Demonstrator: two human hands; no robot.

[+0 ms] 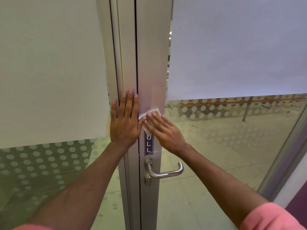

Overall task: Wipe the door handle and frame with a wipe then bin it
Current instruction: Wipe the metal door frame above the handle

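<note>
A grey metal door frame (pixel 149 63) runs up the middle of the view. My right hand (pixel 164 130) presses a white wipe (pixel 153 112) flat against the frame, just above a blue PULL sticker (pixel 148 146). My left hand (pixel 125 120) lies flat with fingers spread on the fixed frame post (pixel 126 55), left of the door gap. Lower down, the steel lever handle (pixel 166 170) points right, with a keyhole (pixel 148 180) beneath it. Neither hand touches the handle.
Glass panels with frosted dots stand on both sides, each covered above by a white sheet (pixel 232 47). Through the right glass I see a tiled floor (pixel 216 155) and wooden benches (pixel 240 101). A purple wall edge (pixel 295 201) is at the far right.
</note>
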